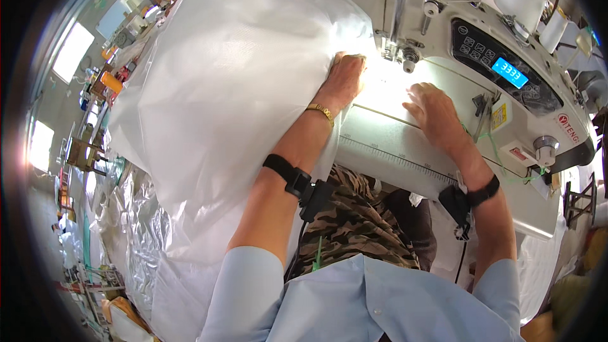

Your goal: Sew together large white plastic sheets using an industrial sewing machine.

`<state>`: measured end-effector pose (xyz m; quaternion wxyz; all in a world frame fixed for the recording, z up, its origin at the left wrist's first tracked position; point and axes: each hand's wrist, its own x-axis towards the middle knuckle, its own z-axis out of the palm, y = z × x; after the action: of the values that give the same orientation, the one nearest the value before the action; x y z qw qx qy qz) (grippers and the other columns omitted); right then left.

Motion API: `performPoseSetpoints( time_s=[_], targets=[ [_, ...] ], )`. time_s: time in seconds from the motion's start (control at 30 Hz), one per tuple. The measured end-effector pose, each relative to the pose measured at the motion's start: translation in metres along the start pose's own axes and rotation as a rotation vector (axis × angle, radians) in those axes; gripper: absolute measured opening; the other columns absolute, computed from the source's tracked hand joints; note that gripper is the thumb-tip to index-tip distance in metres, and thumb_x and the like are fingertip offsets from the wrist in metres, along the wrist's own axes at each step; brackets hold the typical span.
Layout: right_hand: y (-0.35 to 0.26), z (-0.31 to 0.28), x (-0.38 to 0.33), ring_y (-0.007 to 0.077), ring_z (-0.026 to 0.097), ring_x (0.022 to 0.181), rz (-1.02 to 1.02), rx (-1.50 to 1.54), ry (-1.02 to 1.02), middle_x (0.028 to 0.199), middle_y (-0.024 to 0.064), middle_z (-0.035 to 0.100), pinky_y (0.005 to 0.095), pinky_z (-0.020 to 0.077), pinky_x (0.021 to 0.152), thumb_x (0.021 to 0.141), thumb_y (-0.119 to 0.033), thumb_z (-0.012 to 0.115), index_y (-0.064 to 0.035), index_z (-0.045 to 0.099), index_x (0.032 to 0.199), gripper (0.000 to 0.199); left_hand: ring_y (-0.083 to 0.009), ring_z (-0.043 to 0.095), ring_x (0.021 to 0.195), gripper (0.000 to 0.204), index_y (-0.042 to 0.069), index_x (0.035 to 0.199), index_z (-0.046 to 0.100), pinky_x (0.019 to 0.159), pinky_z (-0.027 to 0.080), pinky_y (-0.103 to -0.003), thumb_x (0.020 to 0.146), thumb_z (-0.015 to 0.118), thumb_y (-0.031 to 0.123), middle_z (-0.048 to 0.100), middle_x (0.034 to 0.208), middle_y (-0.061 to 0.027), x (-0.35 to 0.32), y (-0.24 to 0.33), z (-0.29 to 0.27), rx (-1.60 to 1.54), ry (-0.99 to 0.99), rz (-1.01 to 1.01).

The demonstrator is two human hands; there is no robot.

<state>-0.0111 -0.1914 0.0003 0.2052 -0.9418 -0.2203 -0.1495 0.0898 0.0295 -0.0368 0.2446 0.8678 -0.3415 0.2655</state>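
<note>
A large, translucent white sheet (215,69), like plastic or coated fabric, spreads over the left side and hangs down. My left hand (346,81) is closed on its right edge, fingers curled, close to the needle area of a white sewing machine (437,31). Bright lamp glare there hides the needle and the sheet's edge. To the right, my right hand (436,114) is over the machine bed (389,130), fingers apart and slightly bent, nothing visible in them. The fingertips point toward the glare.
A control panel with a lit blue display (510,73) is on the machine's arm. White thread cones (520,1) stand behind it. Green thread (495,145) trails by the machine's right end. A ruler scale (396,155) runs along the bed's front. Crumpled clear plastic (136,215) lies at left.
</note>
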Motion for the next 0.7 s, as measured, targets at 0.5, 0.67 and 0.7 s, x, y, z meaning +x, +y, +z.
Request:
performPoseSetpoints(
  time_s=[0.5, 0.67, 0.7],
  targets=[
    [0.009, -0.026, -0.068, 0.0266, 0.060, 0.096, 0.100, -0.455, 0.046, 0.094, 0.0112, 0.060, 0.0394, 0.0454, 0.085, 0.089, -0.016, 0.060, -0.0042, 0.062, 0.096, 0.014, -0.0332, 0.062, 0.075, 0.010, 0.003, 0.078, 0.058, 0.090, 0.041, -0.046, 0.085, 0.059, 0.010, 0.064, 0.075, -0.0150, -0.024, 0.005, -0.027, 0.094, -0.059, -0.265],
    [-0.007, 0.000, -0.051, 0.0278, 0.064, 0.085, 0.004, -0.426, -0.016, 0.089, 0.0149, 0.063, 0.0396, 0.0502, 0.076, 0.091, -0.015, 0.053, -0.0004, 0.059, 0.095, 0.016, -0.0298, 0.062, 0.073, 0.010, 0.004, 0.077, 0.057, 0.108, 0.030, -0.054, 0.085, 0.060, 0.008, 0.063, 0.074, -0.0115, -0.039, 0.028, -0.036, 0.095, -0.048, -0.173],
    [-0.016, 0.010, -0.043, 0.0281, 0.065, 0.079, 0.041, -0.320, -0.035, 0.086, 0.0151, 0.064, 0.0402, 0.0518, 0.071, 0.093, -0.017, 0.053, -0.0007, 0.059, 0.096, 0.018, -0.0274, 0.060, 0.070, 0.011, 0.004, 0.076, 0.054, 0.110, 0.028, -0.055, 0.084, 0.061, 0.008, 0.061, 0.073, -0.0087, -0.044, 0.025, -0.037, 0.109, -0.035, -0.171]
  ],
)
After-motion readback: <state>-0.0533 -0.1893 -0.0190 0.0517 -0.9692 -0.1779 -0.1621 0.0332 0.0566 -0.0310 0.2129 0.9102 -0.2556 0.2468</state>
